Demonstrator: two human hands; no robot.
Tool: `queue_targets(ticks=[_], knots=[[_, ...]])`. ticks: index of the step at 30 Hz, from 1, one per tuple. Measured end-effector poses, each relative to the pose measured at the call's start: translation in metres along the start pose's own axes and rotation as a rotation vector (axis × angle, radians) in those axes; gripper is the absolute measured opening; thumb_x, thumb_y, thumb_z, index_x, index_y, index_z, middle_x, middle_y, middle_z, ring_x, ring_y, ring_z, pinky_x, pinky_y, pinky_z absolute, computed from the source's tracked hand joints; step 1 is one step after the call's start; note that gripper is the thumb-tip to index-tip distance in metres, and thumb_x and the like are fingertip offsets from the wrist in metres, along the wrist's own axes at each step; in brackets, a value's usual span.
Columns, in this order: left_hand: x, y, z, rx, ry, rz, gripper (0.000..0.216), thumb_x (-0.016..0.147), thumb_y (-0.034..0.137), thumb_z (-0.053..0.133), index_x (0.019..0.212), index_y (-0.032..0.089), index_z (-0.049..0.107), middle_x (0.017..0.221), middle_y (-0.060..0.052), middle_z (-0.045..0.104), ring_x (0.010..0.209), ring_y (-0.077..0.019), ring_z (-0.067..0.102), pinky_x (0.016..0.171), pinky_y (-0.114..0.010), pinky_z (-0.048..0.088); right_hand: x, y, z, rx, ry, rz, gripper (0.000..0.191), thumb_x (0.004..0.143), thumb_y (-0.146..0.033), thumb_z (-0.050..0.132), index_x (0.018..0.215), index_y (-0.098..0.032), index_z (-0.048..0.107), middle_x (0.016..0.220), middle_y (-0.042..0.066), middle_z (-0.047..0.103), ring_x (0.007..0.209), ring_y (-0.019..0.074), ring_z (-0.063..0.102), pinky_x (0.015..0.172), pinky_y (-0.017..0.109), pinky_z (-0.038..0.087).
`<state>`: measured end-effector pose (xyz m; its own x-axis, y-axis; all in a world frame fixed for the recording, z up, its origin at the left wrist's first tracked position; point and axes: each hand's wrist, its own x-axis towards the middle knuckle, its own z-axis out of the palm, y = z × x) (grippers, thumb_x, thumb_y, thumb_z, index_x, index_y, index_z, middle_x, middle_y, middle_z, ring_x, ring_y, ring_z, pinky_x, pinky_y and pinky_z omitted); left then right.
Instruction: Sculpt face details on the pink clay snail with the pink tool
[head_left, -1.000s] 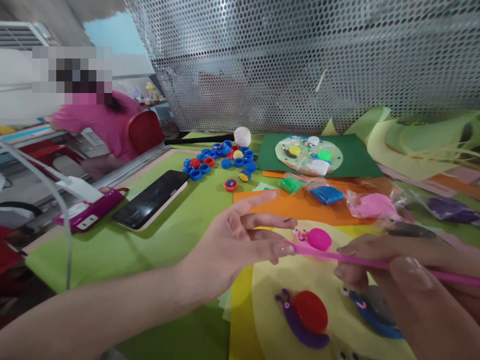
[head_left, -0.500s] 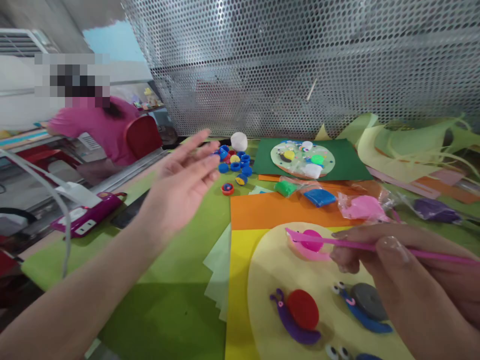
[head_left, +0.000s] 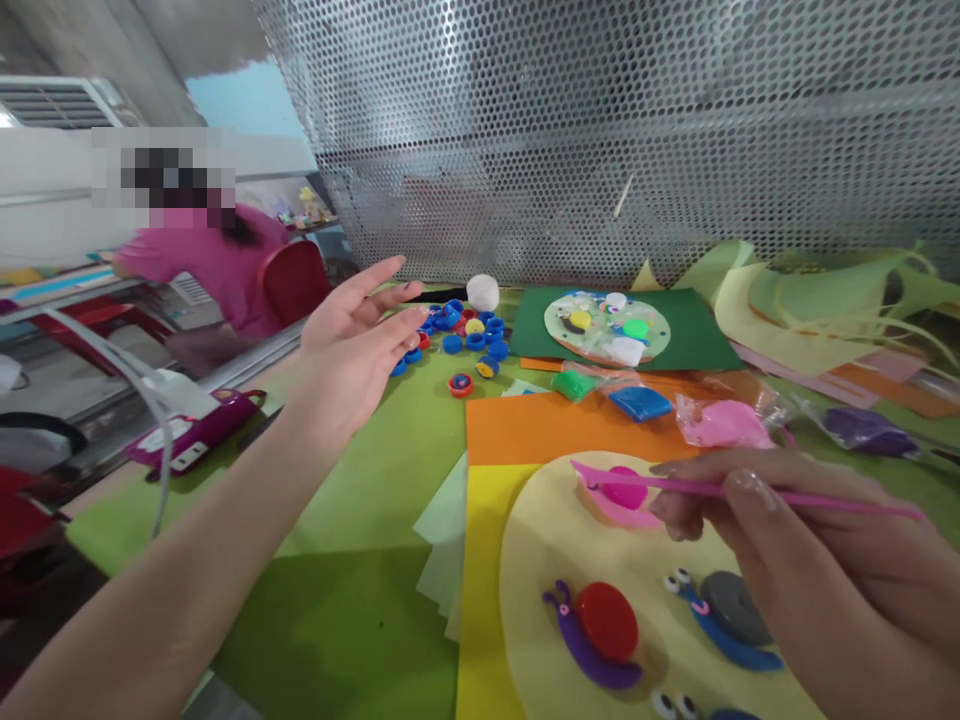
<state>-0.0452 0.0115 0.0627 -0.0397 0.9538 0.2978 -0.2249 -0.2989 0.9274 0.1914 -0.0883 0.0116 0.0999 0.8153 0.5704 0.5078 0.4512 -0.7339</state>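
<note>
A slim pink modelling tool [head_left: 810, 499] is pinched in my right hand [head_left: 795, 540]. Its pointed tip lies over the head end of a pink clay snail [head_left: 634, 514], which has a bright pink bottle-cap shell. The snail is on a round cream paper disc [head_left: 529, 560], with a purple clay snail [head_left: 592, 645] under a red cap and a blue clay snail [head_left: 731, 640] beside a grey cap. My left hand [head_left: 356, 355] is raised over the table with its fingers apart, holding nothing. Just beyond it are several bottle caps [head_left: 452, 343].
Behind the disc lie bags of green, blue [head_left: 640, 403], pink [head_left: 724, 424] and purple clay [head_left: 862, 430]. A decorated disc rests on dark green card [head_left: 697, 335]. A purple power strip [head_left: 199, 440] sits at left. Perforated metal [head_left: 525, 130] closes the back. A person in pink sits far left.
My left hand has shifted slightly to the left. My right hand and the pink tool stay almost in place above the pink snail. The whole view has tilted a little.
</note>
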Motion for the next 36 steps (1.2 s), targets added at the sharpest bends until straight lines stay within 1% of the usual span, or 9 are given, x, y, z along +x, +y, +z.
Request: queue_targets(ticks=[2, 6, 11, 15, 18, 24, 28, 32, 36], knots=[[-0.003, 0.003, 0.001, 0.02, -0.006, 0.001, 0.033, 0.072, 0.008, 0.072, 0.1, 0.023, 0.063, 0.079, 0.008, 0.067, 0.072, -0.0076, 0.048, 0.067, -0.022, 0.039, 0.007, -0.008, 0.002, -0.05, -0.001, -0.075, 0.027, 0.086, -0.023, 0.047, 0.065, -0.025, 0.063, 0.055, -0.004, 0.057, 0.035, 0.0082, 0.047, 0.024, 0.012, 0.032], [-0.001, 0.001, -0.001, 0.05, -0.031, 0.019, 0.023, 0.078, 0.012, 0.067, 0.098, 0.02, 0.063, 0.075, 0.005, 0.066, 0.061, -0.006, 0.045, 0.061, -0.022, 0.039, 0.019, -0.018, 0.007, -0.124, 0.015, -0.208, 0.029, 0.08, -0.017, 0.046, 0.055, -0.024, 0.059, 0.05, -0.006, 0.057, 0.036, 0.0069, 0.051, 0.037, 0.007, 0.046], [-0.001, -0.02, -0.001, 0.031, -0.104, 0.097, 0.032, 0.072, 0.017, 0.072, 0.103, 0.017, 0.064, 0.075, 0.0, 0.069, 0.058, -0.0073, 0.054, 0.053, -0.02, 0.041, 0.007, -0.007, 0.005, -0.037, -0.016, -0.037, 0.027, 0.086, -0.024, 0.046, 0.062, -0.025, 0.06, 0.056, -0.003, 0.057, 0.05, 0.0102, 0.059, 0.047, 0.009, 0.051], [-0.025, -0.027, 0.007, 0.017, -0.273, -0.028, 0.036, 0.069, 0.014, 0.074, 0.104, 0.02, 0.066, 0.067, 0.004, 0.068, 0.061, -0.0061, 0.06, 0.06, -0.016, 0.047, -0.011, 0.006, 0.0, 0.106, -0.034, 0.104, 0.019, 0.09, -0.034, 0.048, 0.081, -0.03, 0.064, 0.066, -0.001, 0.059, 0.06, 0.0128, 0.059, 0.056, 0.013, 0.053], [-0.041, -0.025, 0.011, -0.011, -0.352, -0.101, 0.036, 0.071, 0.014, 0.073, 0.104, 0.026, 0.065, 0.069, 0.007, 0.069, 0.067, -0.0057, 0.064, 0.065, -0.015, 0.049, -0.015, 0.008, -0.002, 0.143, -0.058, 0.122, 0.018, 0.091, -0.038, 0.048, 0.084, -0.031, 0.064, 0.066, 0.0, 0.059, 0.059, 0.0138, 0.059, 0.057, 0.016, 0.054], [-0.046, -0.024, 0.01, -0.052, -0.471, -0.198, 0.041, 0.081, 0.014, 0.065, 0.117, 0.031, 0.057, 0.075, 0.007, 0.073, 0.084, -0.0122, 0.069, 0.078, -0.021, 0.053, -0.005, -0.003, 0.0, 0.067, -0.057, -0.033, 0.023, 0.09, -0.025, 0.046, 0.075, -0.027, 0.063, 0.063, -0.004, 0.06, 0.055, 0.008, 0.059, 0.049, 0.006, 0.05], [-0.045, -0.026, 0.01, -0.063, -0.501, -0.215, 0.041, 0.083, 0.015, 0.062, 0.121, 0.03, 0.055, 0.073, 0.005, 0.073, 0.084, -0.0138, 0.069, 0.079, -0.023, 0.053, 0.002, -0.01, 0.004, -0.02, -0.062, -0.111, 0.027, 0.088, -0.019, 0.043, 0.068, -0.023, 0.061, 0.061, -0.005, 0.06, 0.05, 0.0054, 0.058, 0.049, 0.003, 0.048], [-0.047, -0.025, 0.012, -0.046, -0.489, -0.22, 0.041, 0.084, 0.015, 0.061, 0.122, 0.029, 0.055, 0.075, 0.003, 0.073, 0.083, -0.0136, 0.069, 0.077, -0.023, 0.052, 0.007, -0.013, 0.003, -0.068, -0.074, -0.182, 0.028, 0.087, -0.015, 0.042, 0.067, -0.022, 0.06, 0.059, -0.006, 0.059, 0.049, 0.0042, 0.058, 0.05, 0.002, 0.047], [-0.048, -0.023, 0.013, -0.064, -0.446, -0.212, 0.054, 0.074, 0.008, 0.07, 0.121, 0.027, 0.055, 0.07, 0.005, 0.073, 0.085, -0.0127, 0.067, 0.08, -0.024, 0.05, 0.007, -0.008, -0.007, -0.138, -0.183, -0.258, 0.026, 0.092, -0.017, 0.04, 0.077, -0.023, 0.06, 0.066, -0.006, 0.061, 0.051, 0.0046, 0.058, 0.05, 0.004, 0.048]])
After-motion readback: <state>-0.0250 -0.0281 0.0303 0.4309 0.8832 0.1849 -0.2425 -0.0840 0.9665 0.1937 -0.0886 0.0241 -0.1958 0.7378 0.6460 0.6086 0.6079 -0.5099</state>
